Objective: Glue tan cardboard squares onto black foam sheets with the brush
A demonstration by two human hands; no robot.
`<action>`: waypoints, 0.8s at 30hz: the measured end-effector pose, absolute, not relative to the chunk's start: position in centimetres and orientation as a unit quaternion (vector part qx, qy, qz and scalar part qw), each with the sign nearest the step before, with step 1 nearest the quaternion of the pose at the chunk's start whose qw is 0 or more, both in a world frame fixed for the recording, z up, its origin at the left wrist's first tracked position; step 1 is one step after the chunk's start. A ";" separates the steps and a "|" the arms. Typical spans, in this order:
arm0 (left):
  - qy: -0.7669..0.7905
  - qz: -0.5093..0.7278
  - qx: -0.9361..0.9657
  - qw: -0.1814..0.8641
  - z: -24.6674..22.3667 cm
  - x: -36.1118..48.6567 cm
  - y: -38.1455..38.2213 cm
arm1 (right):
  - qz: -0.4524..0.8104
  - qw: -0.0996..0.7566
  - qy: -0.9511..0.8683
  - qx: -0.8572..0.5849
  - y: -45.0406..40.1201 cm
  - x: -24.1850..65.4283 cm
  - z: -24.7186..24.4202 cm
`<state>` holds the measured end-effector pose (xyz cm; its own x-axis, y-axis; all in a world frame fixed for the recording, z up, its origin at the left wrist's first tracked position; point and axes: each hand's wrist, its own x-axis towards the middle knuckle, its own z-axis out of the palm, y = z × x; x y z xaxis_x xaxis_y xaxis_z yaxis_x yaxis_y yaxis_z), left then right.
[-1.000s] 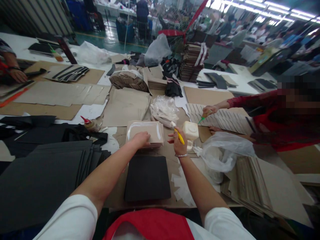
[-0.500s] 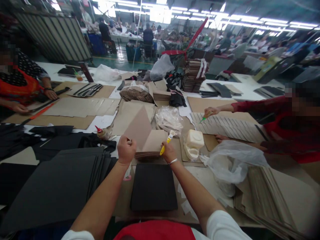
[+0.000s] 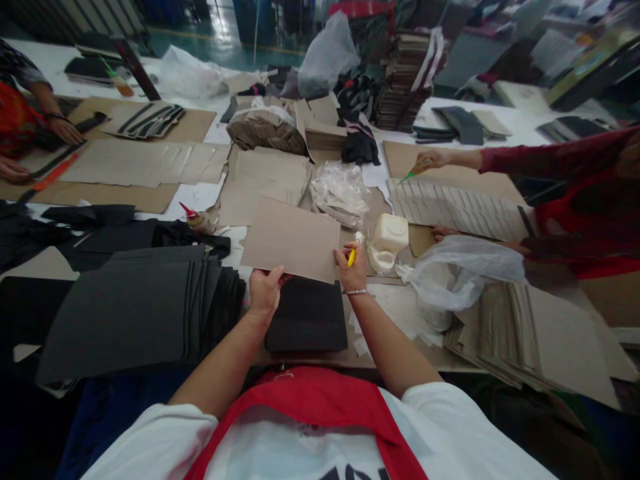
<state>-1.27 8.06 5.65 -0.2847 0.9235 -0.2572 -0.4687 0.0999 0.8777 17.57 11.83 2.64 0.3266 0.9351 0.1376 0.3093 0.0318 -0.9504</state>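
Observation:
A beige cardboard sheet is held between my two hands, tilted above a black stack of sheets. My left hand grips its near left edge, thumb on top. My right hand is closed around a yellow-handled paintbrush, bristles pointing up and away, and its fingers touch the sheet's right edge. Just right of that hand stands a cut-open white plastic jug. To the left lie large dark grey sheets in a fanned pile.
A red-tipped glue bottle stands left of the cardboard. Clear plastic bags and a cardboard pile lie to the right. A co-worker's hand holds a green-tipped bottle over a striped panel; another person's hand is at far left.
The cardboard sheet, previously raised steeply over its stack, now lies flatter and nearer me, with both hands at its edges. The head view has tilted downward. The brush stays in my right hand.

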 end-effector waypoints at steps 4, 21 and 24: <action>0.498 0.608 0.183 0.591 3.8 -3.3 6.8 | 0.319 0.523 -0.472 -0.634 8.7 20.0 2.6; 0.725 0.231 0.496 0.419 -3.5 -7.3 -0.4 | 0.225 0.283 -0.585 -0.726 -1.7 23.0 -6.8; 0.737 0.218 0.488 0.413 -4.1 -7.5 -0.5 | 0.207 0.285 -0.611 -0.708 -0.8 22.7 -7.4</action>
<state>-7.54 -0.48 -4.08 -0.1822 0.9003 -0.3954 0.5403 0.4277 0.7247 22.73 -0.75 -7.44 0.1664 0.9845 0.0553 0.7482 -0.0895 -0.6574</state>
